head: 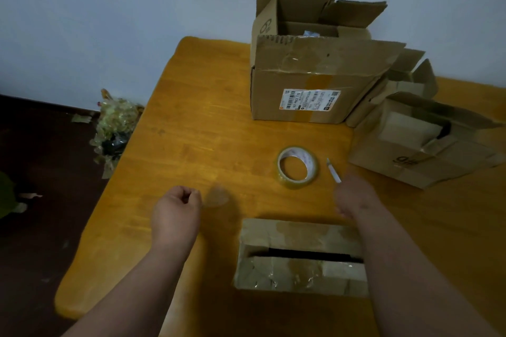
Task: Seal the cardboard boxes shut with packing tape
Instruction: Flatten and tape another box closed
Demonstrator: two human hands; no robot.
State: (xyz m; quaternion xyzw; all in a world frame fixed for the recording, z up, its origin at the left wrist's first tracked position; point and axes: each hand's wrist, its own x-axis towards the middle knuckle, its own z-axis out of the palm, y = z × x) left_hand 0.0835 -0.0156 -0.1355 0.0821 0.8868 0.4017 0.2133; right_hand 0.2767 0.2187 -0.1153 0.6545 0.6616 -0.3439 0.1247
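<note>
Pale wall (109,8) and dark floor (41,145) frame an orange wooden table (191,117) where a small box (298,257) lies nearest, its flaps parted by a dark slit, with a tape roll (298,167) and a knife (333,170) just beyond it. Open boxes stand further back: a big box (309,85) and a side box (421,145). Left hand (176,206) pinches a blurred scrap of tape (217,197), while right hand (354,195) is blurred near the knife, its grip unclear

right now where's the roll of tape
The tape roll lies flat on the wooden table, centre-right in the head view, between the big open box and the near box, beside a small cutter.
</note>
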